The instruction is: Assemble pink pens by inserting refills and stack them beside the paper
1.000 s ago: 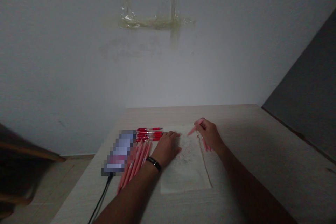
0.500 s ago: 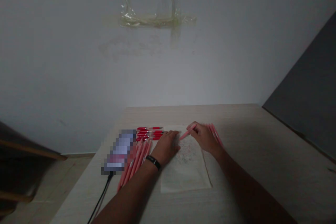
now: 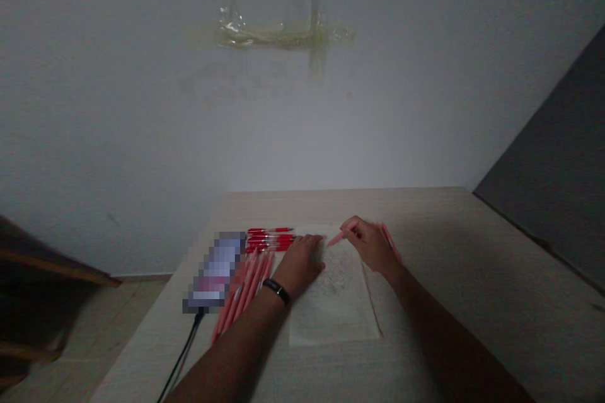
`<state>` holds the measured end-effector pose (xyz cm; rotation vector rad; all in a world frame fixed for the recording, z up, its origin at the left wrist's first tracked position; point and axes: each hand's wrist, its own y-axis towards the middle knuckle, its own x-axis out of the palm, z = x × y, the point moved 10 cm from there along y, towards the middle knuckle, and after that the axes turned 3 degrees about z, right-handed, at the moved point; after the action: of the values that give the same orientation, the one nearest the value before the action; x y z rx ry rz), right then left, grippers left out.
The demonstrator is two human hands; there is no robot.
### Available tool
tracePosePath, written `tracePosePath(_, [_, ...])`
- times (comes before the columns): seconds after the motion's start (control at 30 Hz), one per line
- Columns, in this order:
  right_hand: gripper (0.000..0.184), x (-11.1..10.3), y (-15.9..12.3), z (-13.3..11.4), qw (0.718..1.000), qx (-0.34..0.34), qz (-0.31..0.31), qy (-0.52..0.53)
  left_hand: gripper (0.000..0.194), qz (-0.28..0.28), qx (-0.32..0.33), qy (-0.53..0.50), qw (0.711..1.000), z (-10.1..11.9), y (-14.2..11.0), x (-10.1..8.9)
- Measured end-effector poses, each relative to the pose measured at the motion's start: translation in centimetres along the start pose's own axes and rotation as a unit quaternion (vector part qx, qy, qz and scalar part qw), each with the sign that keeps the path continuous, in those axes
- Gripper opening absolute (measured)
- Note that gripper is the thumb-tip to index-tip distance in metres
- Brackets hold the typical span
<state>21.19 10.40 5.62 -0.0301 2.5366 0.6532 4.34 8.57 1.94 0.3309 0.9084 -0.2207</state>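
My right hand (image 3: 371,244) is closed around a pink pen (image 3: 336,238), whose tip points left and down over the upper part of a white sheet (image 3: 333,324). Small dark and reddish scribbles cover the middle of the sheet. Whether the tip touches the surface I cannot tell. My left hand (image 3: 301,267) rests flat on the sheet's left side, fingers stretched out; a black band (image 3: 276,291) circles that wrist. Several pink pens (image 3: 241,296) lie side by side left of my left forearm. Just above them sit several red pens (image 3: 271,240) with clear parts.
A blurred-out phone-like screen (image 3: 217,271) with a black cable (image 3: 182,352) lies at the table's left. More pink pens (image 3: 388,236) show partly behind my right hand. The wooden table (image 3: 401,201) meets a wall (image 3: 401,119) bearing peeling clear tape (image 3: 278,41).
My right hand has shifted slightly up and to the right with the pink pen, so its tip is farther from my left fingers. My left hand has stayed in place.
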Motion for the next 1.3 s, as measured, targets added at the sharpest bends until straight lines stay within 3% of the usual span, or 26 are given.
tracePosePath(0.1, [0.021, -0.2, 0.0, 0.3, 1.000, 0.016, 0.009, 0.019, 0.062, -0.002, -0.001, 0.007, 1.000, 0.0, 0.0, 0.1])
tracePosePath(0.23, [0.022, -1.6, 0.1, 0.8, 0.995, 0.047, 0.068, 0.059, 0.058, 0.023, 0.017, -0.015, 0.999, 0.2, 0.0, -0.4])
tracePosePath(0.4, [0.023, -2.5, 0.2, 2.1, 0.974, 0.093, 0.129, 0.162, 0.030, 0.084, -0.015, -0.105, 0.991, -0.5, 0.2, -1.8])
tracePosePath(0.63, [0.026, 2.0, -0.3, 1.0, 0.955, 0.097, -0.011, 0.279, 0.034, 0.113, -0.052, -0.294, 0.948, -0.3, 0.5, -2.9])
tracePosePath(0.77, [0.026, 3.4, -0.5, 0.6, 0.963, 0.068, -0.033, 0.258, 0.036, 0.126, -0.058, -0.358, 0.923, 0.0, 0.4, -3.2])
tracePosePath(0.93, [0.019, 3.5, -0.7, -0.2, 0.983, 0.021, -0.056, 0.172, 0.037, 0.142, -0.065, -0.401, 0.903, -0.5, 0.5, -3.1])
tracePosePath(1.1, [0.019, 2.8, -0.6, -0.9, 0.994, -0.051, -0.083, 0.059, 0.038, 0.202, -0.098, -0.405, 0.886, -2.1, 0.3, -4.5])
tracePosePath(1.3, [0.007, 2.3, -0.4, -1.9, 0.990, -0.099, -0.093, 0.046, 0.036, 0.198, -0.107, -0.412, 0.883, -2.8, 0.4, -4.4])
